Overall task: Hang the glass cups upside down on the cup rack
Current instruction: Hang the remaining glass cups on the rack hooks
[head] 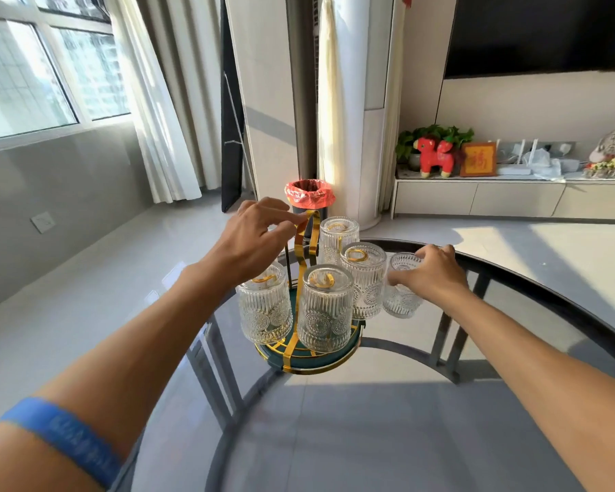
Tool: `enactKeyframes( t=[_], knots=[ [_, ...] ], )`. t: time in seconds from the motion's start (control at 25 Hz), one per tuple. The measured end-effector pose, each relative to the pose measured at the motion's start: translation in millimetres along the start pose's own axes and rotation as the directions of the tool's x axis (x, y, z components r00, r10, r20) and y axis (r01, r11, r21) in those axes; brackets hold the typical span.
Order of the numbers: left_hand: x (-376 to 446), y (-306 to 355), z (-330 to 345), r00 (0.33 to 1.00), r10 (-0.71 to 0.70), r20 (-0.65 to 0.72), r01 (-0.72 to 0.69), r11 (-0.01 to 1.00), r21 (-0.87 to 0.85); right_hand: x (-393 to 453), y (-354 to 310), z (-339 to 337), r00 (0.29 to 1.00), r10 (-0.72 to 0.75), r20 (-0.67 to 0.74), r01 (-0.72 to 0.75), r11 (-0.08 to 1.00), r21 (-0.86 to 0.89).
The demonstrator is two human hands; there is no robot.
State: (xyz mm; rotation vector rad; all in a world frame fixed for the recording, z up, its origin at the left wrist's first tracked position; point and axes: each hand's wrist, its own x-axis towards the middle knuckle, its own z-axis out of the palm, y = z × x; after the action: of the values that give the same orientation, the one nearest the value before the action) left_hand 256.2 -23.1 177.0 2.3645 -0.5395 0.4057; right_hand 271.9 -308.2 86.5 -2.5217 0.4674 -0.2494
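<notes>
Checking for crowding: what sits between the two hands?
In the head view, two hung cups stand between the left hand and right hand.

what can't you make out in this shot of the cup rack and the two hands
- Head view: whether the right hand has closed on the loose glass cup on the glass table; the hand covers its far side.
- Head view: any free peg on the cup rack; four hung cups, such as the front cup, and the left hand at its gold handle block it.
- Head view: printing on the blue wristband is blurred.
</notes>
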Motion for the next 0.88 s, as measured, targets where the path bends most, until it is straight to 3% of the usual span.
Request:
enactKeyframes(
  t=[0.08,0.2,0.28,0.4,0.48,0.56,0.64,0.76,0.88],
  knots=[
    [-2,5,-1,1.000,-0.021,0.024,0.019,0.998,0.066,-15,1,-18,0.998,0.023,-0.066,-0.013,0.989,0.149],
    [-6,22,-7,0.992,-0.021,0.121,-0.026,0.927,0.375,-38,-12,-50,0.992,0.005,-0.123,0.036,0.943,0.331],
    [-16,41,-10,0.997,-0.010,0.082,-0.025,0.908,0.418,-56,-25,-75,0.987,-0.042,-0.156,0.100,0.917,0.387],
    [-33,67,-18,0.987,-0.071,-0.142,0.090,0.988,0.129,-85,-48,-109,0.974,-0.076,-0.212,0.177,0.838,0.515],
    [-41,83,-24,0.979,-0.161,-0.121,0.140,0.976,-0.169,-104,-63,-125,0.976,-0.114,-0.183,0.208,0.720,0.662],
    [-47,97,-30,0.975,-0.223,0.025,0.205,0.843,-0.497,-126,-79,-132,0.976,-0.190,-0.107,0.200,0.583,0.787],
    [-51,106,-35,0.945,-0.270,0.183,0.319,0.647,-0.693,-143,-94,-133,0.962,-0.270,-0.044,0.172,0.470,0.866],
    [-58,97,-38,0.917,-0.279,0.283,0.390,0.492,-0.778,-155,-104,-118,0.940,-0.340,-0.019,0.153,0.373,0.915],
    [-67,82,-41,0.914,-0.272,0.302,0.393,0.402,-0.827,-151,-100,-101,0.920,-0.387,0.052,0.100,0.362,0.927]
  ],
)
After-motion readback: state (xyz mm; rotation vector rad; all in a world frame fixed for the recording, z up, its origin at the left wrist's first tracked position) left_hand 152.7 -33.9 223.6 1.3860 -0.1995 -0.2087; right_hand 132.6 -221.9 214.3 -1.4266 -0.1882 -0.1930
